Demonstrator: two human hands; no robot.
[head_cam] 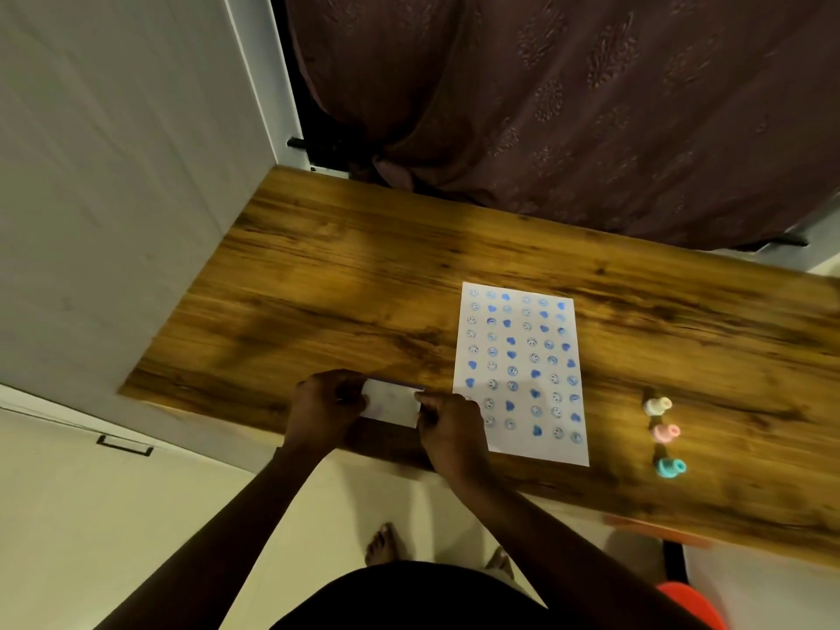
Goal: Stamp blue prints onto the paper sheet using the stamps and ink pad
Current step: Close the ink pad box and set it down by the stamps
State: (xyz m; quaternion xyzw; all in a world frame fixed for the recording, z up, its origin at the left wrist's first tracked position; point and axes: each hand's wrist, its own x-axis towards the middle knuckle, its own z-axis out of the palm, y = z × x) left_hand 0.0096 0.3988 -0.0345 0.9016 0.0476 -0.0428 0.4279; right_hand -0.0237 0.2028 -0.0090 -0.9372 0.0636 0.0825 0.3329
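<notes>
Both hands, left (325, 404) and right (450, 425), pinch the white ink pad (392, 403) between their fingers beside the stamped paper sheet (520, 375) on the counter (318, 275).

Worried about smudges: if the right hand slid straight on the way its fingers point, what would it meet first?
Right hand points left at the ink pad it already grips; beyond it, the left hand.

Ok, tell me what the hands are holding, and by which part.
Both hold the white ink pad case by its short ends: left hand on its left end, right hand on its right end.
</notes>
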